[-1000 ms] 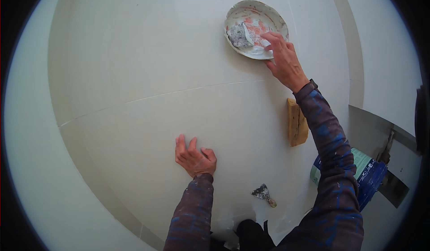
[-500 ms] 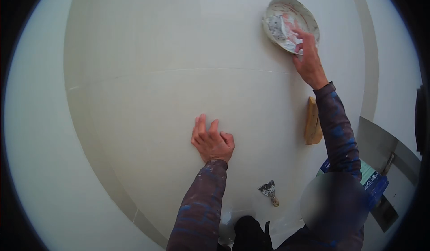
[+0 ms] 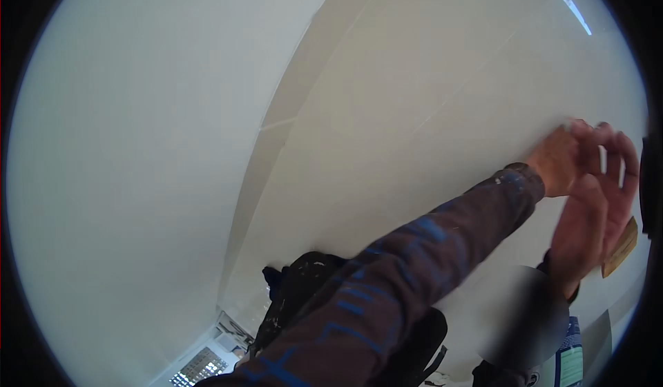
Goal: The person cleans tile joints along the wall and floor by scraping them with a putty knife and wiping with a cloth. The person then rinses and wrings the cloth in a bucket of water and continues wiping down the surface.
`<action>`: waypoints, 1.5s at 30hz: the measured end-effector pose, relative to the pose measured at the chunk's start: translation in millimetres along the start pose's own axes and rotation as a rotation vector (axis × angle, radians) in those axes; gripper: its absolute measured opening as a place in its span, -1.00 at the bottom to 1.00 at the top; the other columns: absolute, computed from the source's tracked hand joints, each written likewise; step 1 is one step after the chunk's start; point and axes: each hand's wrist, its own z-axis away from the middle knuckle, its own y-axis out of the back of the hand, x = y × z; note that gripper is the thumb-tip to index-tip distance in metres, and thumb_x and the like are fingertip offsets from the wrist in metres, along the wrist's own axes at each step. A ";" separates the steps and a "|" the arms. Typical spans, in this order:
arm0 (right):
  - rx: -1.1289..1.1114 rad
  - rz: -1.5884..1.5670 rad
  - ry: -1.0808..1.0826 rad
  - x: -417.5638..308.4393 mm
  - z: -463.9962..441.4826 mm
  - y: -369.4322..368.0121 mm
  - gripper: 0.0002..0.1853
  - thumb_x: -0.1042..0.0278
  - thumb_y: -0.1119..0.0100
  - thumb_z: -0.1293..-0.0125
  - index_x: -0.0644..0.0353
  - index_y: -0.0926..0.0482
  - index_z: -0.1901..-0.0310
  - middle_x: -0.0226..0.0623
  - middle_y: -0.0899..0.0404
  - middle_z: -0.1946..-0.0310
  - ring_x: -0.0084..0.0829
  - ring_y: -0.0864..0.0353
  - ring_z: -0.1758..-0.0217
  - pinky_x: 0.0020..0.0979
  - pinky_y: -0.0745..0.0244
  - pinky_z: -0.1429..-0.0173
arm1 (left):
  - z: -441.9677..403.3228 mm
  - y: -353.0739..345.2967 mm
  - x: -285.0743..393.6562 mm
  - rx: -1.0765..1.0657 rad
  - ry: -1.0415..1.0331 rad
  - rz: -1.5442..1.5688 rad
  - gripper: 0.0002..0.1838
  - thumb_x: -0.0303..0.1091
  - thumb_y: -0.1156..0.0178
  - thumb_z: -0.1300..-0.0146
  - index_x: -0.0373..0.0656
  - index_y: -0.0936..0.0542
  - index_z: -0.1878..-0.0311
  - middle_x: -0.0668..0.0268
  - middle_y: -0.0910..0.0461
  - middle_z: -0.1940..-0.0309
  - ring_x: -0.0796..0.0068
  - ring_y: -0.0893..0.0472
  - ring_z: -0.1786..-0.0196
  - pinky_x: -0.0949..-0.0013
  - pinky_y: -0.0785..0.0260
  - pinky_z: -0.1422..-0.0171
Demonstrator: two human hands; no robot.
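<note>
My left hand (image 3: 554,160) is stretched far to the right over the pale tiled surface, its sleeve streaked with blue. Its fingers overlap those of my right hand and are partly hidden, so their closure is unclear. Just below and in front, my right hand (image 3: 585,225) is raised with fingers up and gaps between them. Nothing shows in the right hand. Whether the two hands touch I cannot tell. Beside the right hand lies a tan wooden block (image 3: 621,250), partly covered by it.
A green and blue printed bag (image 3: 570,359) sits at the lower right. A plain pale wall (image 3: 138,145) fills the left, with a darker border strip (image 3: 276,111) along its foot. A bright reflection lies at upper right. My dark-clothed knees (image 3: 304,283) are at the bottom.
The view has swung left. My right hand has left the round dish of white paste, which is out of view with the scraper. Both hands have come together at the right.
</note>
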 end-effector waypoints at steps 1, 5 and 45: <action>-0.075 -0.117 -0.050 11.7 22.9 -47.1 -0.47 0.56 0.00 -0.35 0.41 -0.32 -0.37 -0.02 -0.55 -0.16 0.00 -0.62 -0.33 -0.15 -0.45 -0.41 | 44.8 33.2 -3.7 0.010 0.033 0.037 -0.50 -0.25 -0.31 -0.18 -0.19 -0.58 -0.20 0.05 -0.43 -0.37 0.05 -0.33 -0.51 -0.06 -0.16 -0.58; -0.399 -0.118 -0.122 64.0 110.7 -207.4 -0.57 0.73 0.03 -0.17 0.31 -0.52 -0.10 -0.02 -0.56 -0.06 0.00 -0.64 -0.34 -0.19 -0.49 -0.35 | 267.7 171.5 6.4 -0.031 0.449 0.378 -0.58 -0.46 -0.29 -0.15 -0.20 -0.63 -0.13 0.05 -0.55 -0.19 -0.04 -0.51 -0.30 -0.05 -0.37 -0.37; -0.706 0.909 0.393 133.3 209.7 -395.4 -0.87 0.38 -0.16 -0.25 0.22 -0.62 0.38 -0.13 -0.51 0.22 0.30 -0.59 -0.27 0.17 -0.13 -0.68 | 619.2 307.3 -44.7 0.376 0.641 -0.531 -0.81 -0.50 -0.13 -0.12 -0.07 -0.49 0.17 0.26 -0.51 0.23 0.12 -0.45 0.16 0.07 -0.30 0.03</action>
